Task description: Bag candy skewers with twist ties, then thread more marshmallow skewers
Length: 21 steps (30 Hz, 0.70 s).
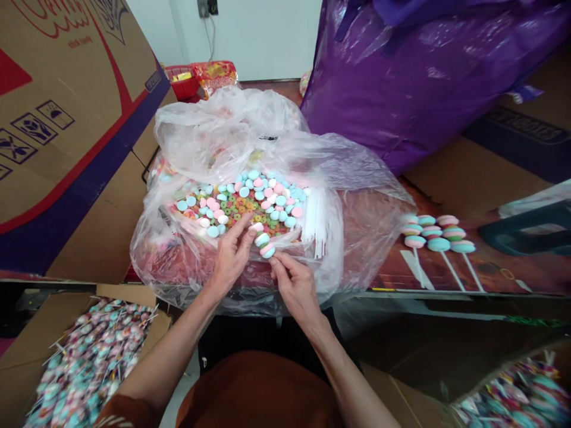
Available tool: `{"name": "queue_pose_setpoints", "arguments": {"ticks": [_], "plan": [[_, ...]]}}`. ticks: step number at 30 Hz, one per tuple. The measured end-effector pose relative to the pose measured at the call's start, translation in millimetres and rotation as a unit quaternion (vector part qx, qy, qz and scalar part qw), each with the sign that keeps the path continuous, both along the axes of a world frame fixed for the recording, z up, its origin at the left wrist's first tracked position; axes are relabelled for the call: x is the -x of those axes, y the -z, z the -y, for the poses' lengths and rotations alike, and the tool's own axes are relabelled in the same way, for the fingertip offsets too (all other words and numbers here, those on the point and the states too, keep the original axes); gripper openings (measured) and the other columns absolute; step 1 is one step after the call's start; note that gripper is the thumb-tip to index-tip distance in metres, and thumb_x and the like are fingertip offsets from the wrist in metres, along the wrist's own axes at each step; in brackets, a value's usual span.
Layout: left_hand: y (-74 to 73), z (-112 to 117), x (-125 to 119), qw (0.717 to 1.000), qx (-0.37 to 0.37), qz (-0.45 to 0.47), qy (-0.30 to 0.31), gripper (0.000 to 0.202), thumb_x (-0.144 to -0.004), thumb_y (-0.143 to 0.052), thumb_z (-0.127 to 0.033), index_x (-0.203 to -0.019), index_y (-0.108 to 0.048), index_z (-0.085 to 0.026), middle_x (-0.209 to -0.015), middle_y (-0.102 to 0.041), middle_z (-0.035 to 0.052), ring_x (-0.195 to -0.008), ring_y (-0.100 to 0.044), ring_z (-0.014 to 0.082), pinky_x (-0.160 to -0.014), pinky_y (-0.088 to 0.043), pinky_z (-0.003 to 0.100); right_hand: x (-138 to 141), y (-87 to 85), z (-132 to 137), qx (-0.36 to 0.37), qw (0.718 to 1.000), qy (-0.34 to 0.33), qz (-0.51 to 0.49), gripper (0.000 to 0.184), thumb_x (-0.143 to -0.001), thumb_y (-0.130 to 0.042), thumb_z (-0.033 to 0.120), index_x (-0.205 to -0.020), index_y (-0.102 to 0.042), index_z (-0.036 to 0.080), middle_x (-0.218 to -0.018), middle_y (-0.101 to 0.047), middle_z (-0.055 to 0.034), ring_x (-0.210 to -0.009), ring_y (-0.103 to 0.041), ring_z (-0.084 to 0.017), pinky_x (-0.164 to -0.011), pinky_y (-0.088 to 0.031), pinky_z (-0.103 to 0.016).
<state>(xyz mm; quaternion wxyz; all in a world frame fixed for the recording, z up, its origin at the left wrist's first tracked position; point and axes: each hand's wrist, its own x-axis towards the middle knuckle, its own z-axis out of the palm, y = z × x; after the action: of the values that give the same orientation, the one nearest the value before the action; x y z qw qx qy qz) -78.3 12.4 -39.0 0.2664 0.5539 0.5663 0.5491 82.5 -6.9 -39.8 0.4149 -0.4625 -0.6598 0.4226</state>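
Observation:
A candy lollipop (263,239), a stack of pastel pink, white and blue discs with a green layer, is between my hands over the plastic bag. My left hand (234,249) has thumb and fingers closed at its upper end. At its lower end my right hand (294,282) is pinched, apparently on the stick, which my fingers mostly hide. Just beyond lie loose pastel candy discs (280,201) and small green and orange candy rings (236,206). A bundle of white sticks (314,221) rests right of them on the clear plastic bag (352,169).
Several assembled lollipops (439,244) lie on the table at right, beside a dark green handled tool (530,229). Cardboard boxes (102,196) and a large purple bag (401,77) flank the work spot. Below the table edge, an open box (27,356) holds many lollipops.

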Motion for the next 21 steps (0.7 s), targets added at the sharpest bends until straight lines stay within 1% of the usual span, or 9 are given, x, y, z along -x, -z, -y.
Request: {"name": "queue_pose_setpoints", "arguments": {"ticks": [3,8,11,13,15,16,18,19,21], "plan": [[-3.9,-0.8,3.8,1.000,0.004,-0.015,0.008,0.037,-0.096,-0.059,-0.036,-0.126,-0.069,-0.018,-0.129,-0.071,0.0117,-0.118,-0.066,0.0226,-0.103,-0.051,0.037,-1.7,1.3,2.5,-0.013,1.000,0.000,-0.003,0.023,-0.097,-0.050,0.031,-0.094,-0.070,0.020,-0.064,-0.052,0.0026,-0.060,-0.049,-0.014,-0.059,-0.040,-0.025],[-3.1,0.1,4.3,0.999,0.038,-0.009,0.011,0.033,-0.093,-0.062,-0.036,-0.117,-0.074,-0.017,-0.116,-0.077,0.0102,-0.102,-0.072,0.0228,-0.093,-0.057,0.036,3.6,8.4,4.4,-0.043,0.998,0.036,0.014,0.023,-0.097,-0.051,0.030,-0.085,-0.067,0.020,-0.067,-0.059,0.0006,-0.061,-0.052,-0.014,-0.060,-0.041,-0.025],[-5.5,0.7,2.0,0.998,0.052,0.004,0.018,0.034,-0.091,-0.064,-0.039,-0.112,-0.077,-0.017,-0.110,-0.079,0.0088,-0.097,-0.074,0.0235,-0.090,-0.058,0.037,4.1,6.1,6.0,-0.070,0.997,0.038,0.023,0.025,-0.098,-0.048,0.029,-0.081,-0.064,0.020,-0.069,-0.061,-0.0005,-0.061,-0.053,-0.014,-0.062,-0.042,-0.026],[-11.3,-0.4,1.6,0.997,0.068,0.004,0.035,0.038,-0.090,-0.064,-0.044,-0.114,-0.076,-0.017,-0.112,-0.078,0.0089,-0.100,-0.073,0.0247,-0.094,-0.057,0.038,-1.9,0.8,5.7,-0.082,0.995,0.033,0.034,0.027,-0.099,-0.045,0.028,-0.081,-0.063,0.020,-0.069,-0.061,-0.0008,-0.062,-0.055,-0.014,-0.063,-0.043,-0.026],[-20.0,-2.7,4.3,0.996,0.070,-0.010,0.062,0.043,-0.090,-0.064,-0.046,-0.121,-0.073,-0.018,-0.121,-0.075,0.0093,-0.111,-0.070,0.0256,-0.101,-0.053,0.039,-16.7,-5.6,3.1,-0.102,0.993,0.041,0.051,0.028,-0.099,-0.044,0.027,-0.082,-0.064,0.020,-0.072,-0.063,-0.0019,-0.065,-0.058,-0.015,-0.066,-0.044,-0.026],[-24.8,-3.7,7.5,0.996,0.055,-0.021,0.064,0.045,-0.091,-0.063,-0.047,-0.124,-0.072,-0.018,-0.125,-0.073,0.0095,-0.115,-0.068,0.0257,-0.103,-0.052,0.039,-28.1,-8.8,0.8,-0.114,0.990,0.057,0.062,0.027,-0.099,-0.044,0.028,-0.083,-0.065,0.020,-0.074,-0.064,-0.0024,-0.067,-0.059,-0.016,-0.067,-0.045,-0.027],[-33.7,-4.5,17.9,0.996,0.029,-0.063,0.047,0.045,-0.092,-0.061,-0.046,-0.128,-0.069,-0.019,-0.125,-0.073,0.0096,-0.114,-0.068,0.0252,-0.102,-0.052,0.039,-58.8,-13.7,-6.0,-0.136,0.978,0.130,0.089,0.026,-0.098,-0.046,0.029,-0.083,-0.066,0.020,-0.075,-0.065,-0.0027,-0.068,-0.059,-0.016,-0.067,-0.045,-0.027],[-37.3,-3.9,25.0,0.995,0.015,-0.097,0.023,0.043,-0.093,-0.060,-0.045,-0.126,-0.070,-0.020,-0.123,-0.074,0.0091,-0.111,-0.069,0.0248,-0.100,-0.053,0.038,-77.6,-15.0,-10.7,-0.142,0.967,0.183,0.104,0.026,-0.097,-0.048,0.030,-0.083,-0.066,0.020,-0.073,-0.065,-0.0025,-0.066,-0.058,-0.016,-0.067,-0.044,-0.027],[-41.4,-0.6,41.4,0.981,0.002,-0.190,-0.039,0.036,-0.094,-0.059,-0.043,-0.119,-0.073,-0.022,-0.115,-0.075,0.0077,-0.101,-0.070,0.0241,-0.094,-0.053,0.038,-118.9,-14.6,-23.5,-0.141,0.931,0.306,0.139,0.026,-0.095,-0.049,0.033,-0.083,-0.067,0.019,-0.071,-0.063,-0.0023,-0.065,-0.056,-0.017,-0.067,-0.044,-0.028]]}}
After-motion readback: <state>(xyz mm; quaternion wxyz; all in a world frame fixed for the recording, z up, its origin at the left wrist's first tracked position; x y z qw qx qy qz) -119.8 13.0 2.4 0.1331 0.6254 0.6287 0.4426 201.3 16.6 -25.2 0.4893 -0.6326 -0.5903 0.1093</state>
